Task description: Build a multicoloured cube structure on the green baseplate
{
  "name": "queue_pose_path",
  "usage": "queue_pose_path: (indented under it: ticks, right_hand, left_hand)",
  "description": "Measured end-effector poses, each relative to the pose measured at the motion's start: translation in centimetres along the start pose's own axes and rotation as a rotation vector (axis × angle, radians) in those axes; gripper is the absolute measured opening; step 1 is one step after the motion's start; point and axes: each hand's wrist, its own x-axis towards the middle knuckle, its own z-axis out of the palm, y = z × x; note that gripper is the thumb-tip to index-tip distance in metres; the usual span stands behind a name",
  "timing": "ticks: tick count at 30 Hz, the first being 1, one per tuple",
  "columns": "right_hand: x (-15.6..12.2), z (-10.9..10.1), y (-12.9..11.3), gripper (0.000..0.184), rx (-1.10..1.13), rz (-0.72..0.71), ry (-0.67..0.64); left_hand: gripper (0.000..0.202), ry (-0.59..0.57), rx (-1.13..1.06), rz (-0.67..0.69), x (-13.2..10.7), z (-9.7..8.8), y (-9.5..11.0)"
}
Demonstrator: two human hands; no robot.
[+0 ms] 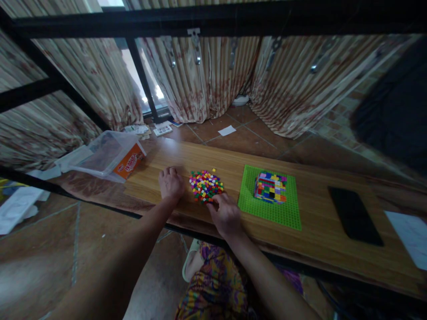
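A heap of small coloured bricks (205,184) lies on the wooden tabletop (316,240). My left hand (171,182) rests knuckles-up just left of the heap, its fingers curled under. My right hand (225,214) is at the heap's near right edge, fingertips pinched among the bricks; what they hold is hidden. To the right lies a green baseplate (283,211) with a many-coloured block structure (271,187) built on it.
A clear plastic tub (105,155) with an orange label lies tipped at the table's left end. A black phone (354,214) and a white sheet (412,235) lie at the right. Striped curtains hang behind; black metal bars frame the view.
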Motion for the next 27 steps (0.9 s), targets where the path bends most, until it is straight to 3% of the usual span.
queue_pose_path:
  ticks: [13, 27]
  right_hand:
    - [0.3, -1.2, 1.7, 0.020, 0.156, -0.011, -0.008]
    - [-0.9, -0.2, 1.9, 0.029, -0.174, -0.234, 0.022]
  left_hand:
    - [0.032, -0.019, -0.039, -0.009, -0.1, -0.2, 0.1]
    - [0.033, -0.016, -0.010, -0.012, -0.1, -0.3, 0.2]
